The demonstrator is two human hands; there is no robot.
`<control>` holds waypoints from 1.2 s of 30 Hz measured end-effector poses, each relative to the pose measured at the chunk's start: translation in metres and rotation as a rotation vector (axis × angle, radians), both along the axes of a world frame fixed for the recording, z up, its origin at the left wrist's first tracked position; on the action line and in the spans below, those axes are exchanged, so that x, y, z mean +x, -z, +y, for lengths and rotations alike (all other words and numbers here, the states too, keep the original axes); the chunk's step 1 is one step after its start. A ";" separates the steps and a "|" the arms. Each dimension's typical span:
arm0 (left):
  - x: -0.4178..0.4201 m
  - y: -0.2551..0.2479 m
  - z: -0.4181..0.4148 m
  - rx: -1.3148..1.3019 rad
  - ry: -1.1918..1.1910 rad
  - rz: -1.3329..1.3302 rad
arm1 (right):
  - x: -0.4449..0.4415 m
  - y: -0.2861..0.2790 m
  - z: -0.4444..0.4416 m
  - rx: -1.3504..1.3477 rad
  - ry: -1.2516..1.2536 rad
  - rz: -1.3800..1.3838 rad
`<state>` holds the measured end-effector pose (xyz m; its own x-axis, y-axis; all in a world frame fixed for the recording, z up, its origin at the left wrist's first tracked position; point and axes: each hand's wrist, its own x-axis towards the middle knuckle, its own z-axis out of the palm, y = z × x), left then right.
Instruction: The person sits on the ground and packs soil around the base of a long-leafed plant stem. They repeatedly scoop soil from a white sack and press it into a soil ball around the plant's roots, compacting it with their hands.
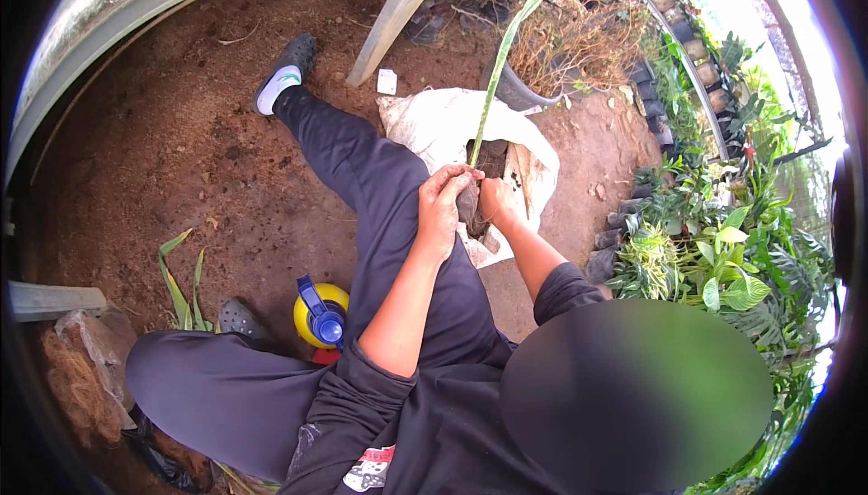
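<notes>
A long upright mottled green leaf [500, 64], which looks like a snake plant's, rises from between my hands. At its base, my left hand [441, 207] grips a dark soil-covered clump [467, 203], either a root ball or a small grow bag. Close against the clump's right side is my right hand [498, 200], fingers curled and partly hidden, so I cannot tell whether it pinches anything. Both hands are over the mouth of a white woven sack [434, 119], which lies beside my outstretched leg. Dark soil [496, 152] shows inside the sack.
A black pot [519, 88] with dry stems stands beyond the sack, near a table leg [400, 20]. A yellow jug with a blue lid [325, 319] is between my legs. Leafy potted plants [719, 271] line the right. A plastic bag of brown fibre [88, 373] lies left.
</notes>
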<state>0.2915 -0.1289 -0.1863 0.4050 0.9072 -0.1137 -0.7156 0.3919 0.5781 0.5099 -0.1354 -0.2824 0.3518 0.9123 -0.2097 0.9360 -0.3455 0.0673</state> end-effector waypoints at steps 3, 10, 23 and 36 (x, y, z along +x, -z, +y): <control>0.000 0.000 0.003 -0.027 0.002 0.003 | 0.001 -0.014 -0.004 -0.068 0.016 0.036; 0.005 0.003 0.004 -0.045 -0.003 0.023 | 0.012 -0.027 -0.014 0.024 0.218 0.186; 0.006 -0.002 0.002 0.009 0.002 0.105 | 0.012 -0.031 -0.057 0.205 0.643 0.987; 0.004 -0.001 0.001 0.010 0.006 0.170 | 0.012 -0.062 -0.052 0.785 0.235 0.054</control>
<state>0.2956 -0.1276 -0.1855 0.3857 0.9064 -0.1722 -0.6049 0.3894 0.6946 0.5219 -0.1874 -0.2201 0.5594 0.7044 0.4370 0.8286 -0.4603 -0.3186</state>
